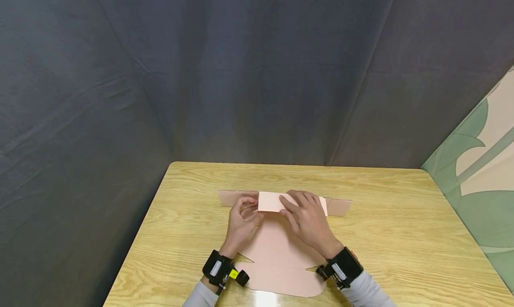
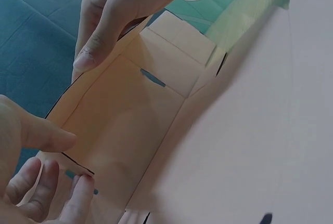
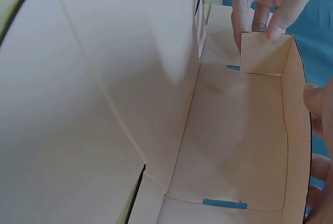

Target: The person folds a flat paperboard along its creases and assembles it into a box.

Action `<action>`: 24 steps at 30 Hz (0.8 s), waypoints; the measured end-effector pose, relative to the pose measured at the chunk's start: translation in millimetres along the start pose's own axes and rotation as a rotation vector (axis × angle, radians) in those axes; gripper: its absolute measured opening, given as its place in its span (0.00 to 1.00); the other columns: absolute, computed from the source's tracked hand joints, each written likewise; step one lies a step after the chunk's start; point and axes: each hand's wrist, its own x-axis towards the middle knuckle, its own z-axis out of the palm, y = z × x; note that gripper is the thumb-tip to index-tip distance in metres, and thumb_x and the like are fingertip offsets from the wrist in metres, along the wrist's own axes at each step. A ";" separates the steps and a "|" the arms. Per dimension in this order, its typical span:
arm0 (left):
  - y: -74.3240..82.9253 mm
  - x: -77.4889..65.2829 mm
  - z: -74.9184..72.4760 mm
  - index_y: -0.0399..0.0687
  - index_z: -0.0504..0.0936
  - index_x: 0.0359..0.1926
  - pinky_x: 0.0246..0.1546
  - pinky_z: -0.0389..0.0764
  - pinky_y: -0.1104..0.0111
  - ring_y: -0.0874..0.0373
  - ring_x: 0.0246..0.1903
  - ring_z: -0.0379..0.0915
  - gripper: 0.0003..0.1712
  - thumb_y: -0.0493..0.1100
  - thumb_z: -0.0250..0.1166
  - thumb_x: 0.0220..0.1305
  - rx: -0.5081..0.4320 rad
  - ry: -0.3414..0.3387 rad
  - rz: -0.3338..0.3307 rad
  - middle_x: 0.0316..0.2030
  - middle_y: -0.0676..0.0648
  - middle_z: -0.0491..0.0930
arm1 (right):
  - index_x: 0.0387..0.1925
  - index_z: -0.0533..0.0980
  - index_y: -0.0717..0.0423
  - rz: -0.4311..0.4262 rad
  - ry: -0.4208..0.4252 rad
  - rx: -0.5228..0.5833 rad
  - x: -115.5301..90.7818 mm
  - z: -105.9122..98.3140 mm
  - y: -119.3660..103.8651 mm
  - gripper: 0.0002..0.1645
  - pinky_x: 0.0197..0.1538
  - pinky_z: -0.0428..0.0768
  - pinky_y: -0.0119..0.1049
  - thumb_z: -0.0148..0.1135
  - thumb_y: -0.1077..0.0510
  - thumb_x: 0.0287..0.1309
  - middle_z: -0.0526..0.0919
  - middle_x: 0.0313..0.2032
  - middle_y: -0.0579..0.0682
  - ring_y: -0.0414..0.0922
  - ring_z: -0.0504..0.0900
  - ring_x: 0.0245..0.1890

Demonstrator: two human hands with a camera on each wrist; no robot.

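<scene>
A die-cut cardboard box blank, pale pinkish brown, lies on the table with its far end folded up into a shallow trough. At that end's left corner my left hand pinches a small end flap between thumb and fingers. My right hand grips the folded front panel farther right; its thumb shows at the panel's edge in the left wrist view. Narrow slots are cut near both ends of the trough floor. Side wings stick out left and right beyond the fold.
The wood-grain table extends around the cardboard on both sides. A dark grey curtain hangs behind and to the left. Patterned green and cream fabric is at the right. Each wrist wears a black camera.
</scene>
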 end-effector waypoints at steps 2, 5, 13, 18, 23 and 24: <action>0.3 -0.5 -2.3 0.29 0.74 0.55 0.63 0.85 0.59 0.34 0.60 0.79 0.25 0.21 0.69 0.57 -0.009 -0.003 -0.005 0.58 0.29 0.76 | 0.61 0.86 0.52 0.000 0.002 0.000 -0.1 0.4 0.4 0.22 0.60 0.76 0.61 0.66 0.47 0.72 0.84 0.59 0.61 0.63 0.81 0.58; 0.6 -0.5 -5.6 0.28 0.74 0.55 0.62 0.85 0.59 0.33 0.60 0.79 0.24 0.20 0.69 0.58 -0.016 -0.003 -0.015 0.57 0.29 0.76 | 0.61 0.86 0.53 0.009 -0.002 0.001 0.4 0.0 0.6 0.23 0.60 0.76 0.61 0.68 0.48 0.71 0.84 0.59 0.62 0.63 0.81 0.58; 0.9 -2.4 -13.9 0.30 0.75 0.56 0.62 0.85 0.56 0.30 0.61 0.78 0.24 0.20 0.67 0.59 0.025 0.007 -0.061 0.58 0.30 0.75 | 0.61 0.86 0.52 0.015 -0.004 0.006 0.2 1.2 0.4 0.23 0.60 0.76 0.61 0.69 0.49 0.69 0.84 0.59 0.61 0.63 0.81 0.59; -0.5 -5.4 -17.5 0.31 0.75 0.57 0.67 0.80 0.47 0.30 0.63 0.76 0.24 0.22 0.65 0.58 0.126 0.075 -0.097 0.60 0.30 0.75 | 0.61 0.86 0.53 0.008 0.004 0.015 0.6 1.3 0.0 0.23 0.60 0.76 0.61 0.69 0.49 0.70 0.84 0.58 0.62 0.63 0.81 0.58; -1.5 -6.2 -19.5 0.32 0.76 0.57 0.73 0.72 0.42 0.30 0.68 0.73 0.24 0.22 0.65 0.59 0.179 0.115 -0.102 0.62 0.31 0.74 | 0.61 0.86 0.54 0.007 0.001 0.024 1.1 0.4 -0.3 0.23 0.61 0.75 0.62 0.69 0.49 0.70 0.84 0.58 0.62 0.63 0.80 0.58; -1.5 -6.0 -19.8 0.32 0.76 0.57 0.73 0.72 0.42 0.30 0.68 0.73 0.24 0.22 0.65 0.59 0.181 0.117 -0.105 0.63 0.31 0.74 | 0.61 0.86 0.54 0.007 0.001 0.025 0.9 0.8 -0.2 0.23 0.61 0.75 0.62 0.69 0.49 0.70 0.84 0.58 0.62 0.63 0.80 0.58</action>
